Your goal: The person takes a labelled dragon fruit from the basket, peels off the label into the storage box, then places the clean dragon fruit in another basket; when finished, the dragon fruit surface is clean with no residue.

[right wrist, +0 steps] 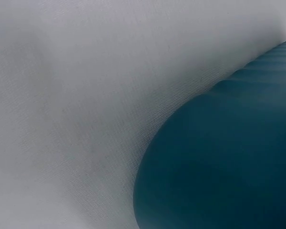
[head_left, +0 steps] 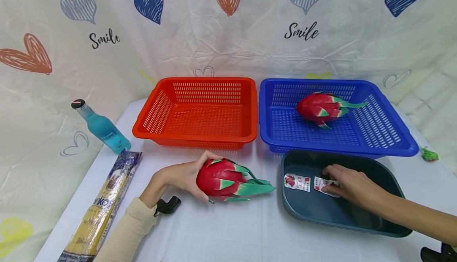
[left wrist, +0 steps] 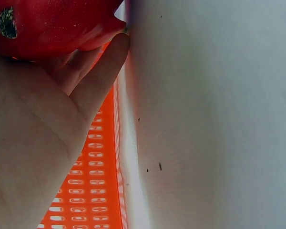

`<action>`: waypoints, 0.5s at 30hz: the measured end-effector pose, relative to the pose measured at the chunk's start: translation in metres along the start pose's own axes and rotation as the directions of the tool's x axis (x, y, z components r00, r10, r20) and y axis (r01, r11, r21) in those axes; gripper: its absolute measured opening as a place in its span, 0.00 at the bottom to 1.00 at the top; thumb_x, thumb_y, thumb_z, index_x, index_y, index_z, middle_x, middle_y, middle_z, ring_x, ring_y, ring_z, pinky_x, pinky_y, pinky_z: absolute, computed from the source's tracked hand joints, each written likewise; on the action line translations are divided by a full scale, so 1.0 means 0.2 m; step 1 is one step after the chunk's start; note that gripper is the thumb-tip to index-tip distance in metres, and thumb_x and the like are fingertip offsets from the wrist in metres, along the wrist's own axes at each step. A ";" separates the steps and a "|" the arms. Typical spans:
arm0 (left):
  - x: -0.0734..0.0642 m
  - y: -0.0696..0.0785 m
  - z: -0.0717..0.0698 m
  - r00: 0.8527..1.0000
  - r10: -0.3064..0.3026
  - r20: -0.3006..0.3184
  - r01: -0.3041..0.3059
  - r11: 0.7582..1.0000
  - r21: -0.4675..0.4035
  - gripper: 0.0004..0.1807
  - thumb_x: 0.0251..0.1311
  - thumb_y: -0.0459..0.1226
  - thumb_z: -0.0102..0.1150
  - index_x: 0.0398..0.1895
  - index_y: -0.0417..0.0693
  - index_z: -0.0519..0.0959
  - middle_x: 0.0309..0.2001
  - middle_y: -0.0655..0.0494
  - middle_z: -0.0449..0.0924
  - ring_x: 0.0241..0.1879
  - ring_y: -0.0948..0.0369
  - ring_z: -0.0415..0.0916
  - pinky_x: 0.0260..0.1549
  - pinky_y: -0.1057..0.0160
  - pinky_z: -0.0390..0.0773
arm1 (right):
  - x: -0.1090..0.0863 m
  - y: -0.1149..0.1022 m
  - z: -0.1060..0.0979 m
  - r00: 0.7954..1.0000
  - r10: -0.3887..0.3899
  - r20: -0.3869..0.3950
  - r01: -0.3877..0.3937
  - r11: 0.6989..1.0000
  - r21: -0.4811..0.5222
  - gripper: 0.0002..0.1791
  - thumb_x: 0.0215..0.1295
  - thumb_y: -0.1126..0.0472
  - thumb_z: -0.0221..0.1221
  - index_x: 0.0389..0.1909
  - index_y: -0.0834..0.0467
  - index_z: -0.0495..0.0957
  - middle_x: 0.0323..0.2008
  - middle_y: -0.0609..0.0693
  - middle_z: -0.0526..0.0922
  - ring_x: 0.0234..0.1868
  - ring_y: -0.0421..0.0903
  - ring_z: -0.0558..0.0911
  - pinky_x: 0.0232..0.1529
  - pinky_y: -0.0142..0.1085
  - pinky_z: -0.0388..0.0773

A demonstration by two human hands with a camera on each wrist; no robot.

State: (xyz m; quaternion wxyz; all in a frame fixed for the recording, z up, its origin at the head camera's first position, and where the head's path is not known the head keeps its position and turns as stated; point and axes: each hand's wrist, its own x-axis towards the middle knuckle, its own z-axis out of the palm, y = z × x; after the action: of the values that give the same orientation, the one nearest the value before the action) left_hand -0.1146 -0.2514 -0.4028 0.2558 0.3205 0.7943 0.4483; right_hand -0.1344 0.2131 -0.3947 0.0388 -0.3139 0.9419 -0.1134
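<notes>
In the head view my left hand (head_left: pixel 187 176) grips a red dragon fruit (head_left: pixel 219 178) with green leaf tips by its rounded end, its leaves pointing right. The left wrist view shows the same dragon fruit (left wrist: pixel 62 28) against the palm and fingers (left wrist: pixel 102 78). My right hand (head_left: pixel 351 184) reaches into a dark teal tray (head_left: pixel 357 218), its thumb and fingers pinching a small white printed packet (head_left: pixel 321 184). Left of it in the tray lies a similar packet (head_left: pixel 298 182) with a red fruit picture. The right wrist view has only the tray's outer wall (right wrist: pixel 219 167) and white cloth.
A red basket (head_left: pixel 203 139) stands at the back, beside a blue basket (head_left: pixel 339 145) holding another dragon fruit (head_left: pixel 317 107). At the left are a blue bottle (head_left: pixel 107 131) and a long yellow packet (head_left: pixel 103 206). A small green thing (head_left: pixel 429 155) lies at the far right.
</notes>
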 end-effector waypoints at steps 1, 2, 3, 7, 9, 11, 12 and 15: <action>0.00 0.00 0.00 1.000 0.000 -0.001 0.000 1.000 0.001 0.53 0.43 0.44 0.77 0.66 0.55 0.47 0.65 0.59 0.64 0.66 0.57 0.63 0.53 0.65 0.79 | 0.00 0.00 0.00 1.000 0.000 -0.001 0.000 1.000 0.002 0.17 0.52 0.54 0.71 0.41 0.56 0.78 0.33 0.44 0.81 0.29 0.35 0.76 0.31 0.36 0.84; 0.00 0.00 0.00 1.000 -0.003 -0.002 0.003 1.000 0.002 0.53 0.43 0.44 0.77 0.66 0.55 0.47 0.65 0.60 0.64 0.66 0.57 0.63 0.53 0.65 0.79 | 0.00 0.00 0.00 1.000 0.003 -0.002 -0.003 1.000 0.005 0.17 0.52 0.54 0.71 0.41 0.55 0.78 0.33 0.44 0.81 0.29 0.35 0.76 0.31 0.35 0.84; 0.00 0.00 0.00 1.000 -0.005 -0.002 0.005 1.000 0.004 0.53 0.43 0.44 0.77 0.66 0.55 0.47 0.65 0.60 0.65 0.66 0.57 0.63 0.53 0.65 0.79 | -0.01 -0.01 0.00 1.000 0.008 -0.004 -0.008 1.000 0.006 0.17 0.52 0.54 0.71 0.41 0.55 0.79 0.33 0.43 0.81 0.30 0.35 0.76 0.32 0.35 0.84; 0.00 0.00 0.00 1.000 -0.003 -0.001 0.003 1.000 0.002 0.53 0.43 0.44 0.77 0.66 0.55 0.48 0.65 0.60 0.64 0.66 0.57 0.63 0.53 0.65 0.79 | -0.01 -0.01 0.00 1.000 0.010 0.002 -0.010 1.000 0.017 0.18 0.52 0.54 0.70 0.41 0.56 0.78 0.33 0.45 0.81 0.30 0.36 0.76 0.31 0.36 0.84; 0.00 0.00 0.00 1.000 0.000 0.002 0.000 1.000 0.001 0.53 0.43 0.44 0.77 0.66 0.56 0.48 0.65 0.60 0.64 0.67 0.57 0.62 0.53 0.65 0.79 | -0.01 -0.01 0.00 1.000 0.016 0.001 -0.016 1.000 0.008 0.18 0.52 0.54 0.70 0.41 0.56 0.79 0.33 0.45 0.80 0.29 0.36 0.76 0.31 0.35 0.84; 0.00 0.00 0.00 1.000 0.000 0.004 0.000 1.000 -0.003 0.53 0.43 0.44 0.77 0.66 0.56 0.48 0.65 0.60 0.64 0.67 0.57 0.62 0.53 0.65 0.79 | -0.01 -0.01 -0.01 1.000 0.021 0.003 -0.021 1.000 -0.004 0.19 0.51 0.53 0.71 0.41 0.57 0.79 0.33 0.45 0.80 0.29 0.35 0.75 0.30 0.34 0.84; 0.00 0.00 0.00 1.000 -0.002 0.004 0.002 1.000 -0.002 0.53 0.43 0.45 0.77 0.66 0.57 0.48 0.65 0.60 0.64 0.67 0.57 0.62 0.53 0.65 0.79 | -0.01 -0.01 -0.02 1.000 0.023 0.007 -0.023 1.000 -0.016 0.20 0.51 0.52 0.71 0.41 0.57 0.79 0.33 0.45 0.81 0.28 0.35 0.75 0.30 0.34 0.84; 0.00 0.01 0.00 1.000 -0.005 0.000 0.005 1.000 0.001 0.53 0.43 0.45 0.77 0.66 0.57 0.48 0.65 0.60 0.64 0.67 0.58 0.62 0.53 0.65 0.79 | 0.00 0.00 -0.04 0.999 0.025 0.022 -0.023 0.998 -0.059 0.23 0.50 0.47 0.71 0.42 0.56 0.79 0.33 0.47 0.82 0.26 0.35 0.74 0.28 0.34 0.83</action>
State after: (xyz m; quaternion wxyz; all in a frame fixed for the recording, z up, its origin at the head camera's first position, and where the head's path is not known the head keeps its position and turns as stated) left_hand -0.1135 -0.2508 -0.4017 0.2569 0.3188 0.7951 0.4474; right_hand -0.1349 0.2144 -0.3869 0.0416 -0.3048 0.9480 -0.0819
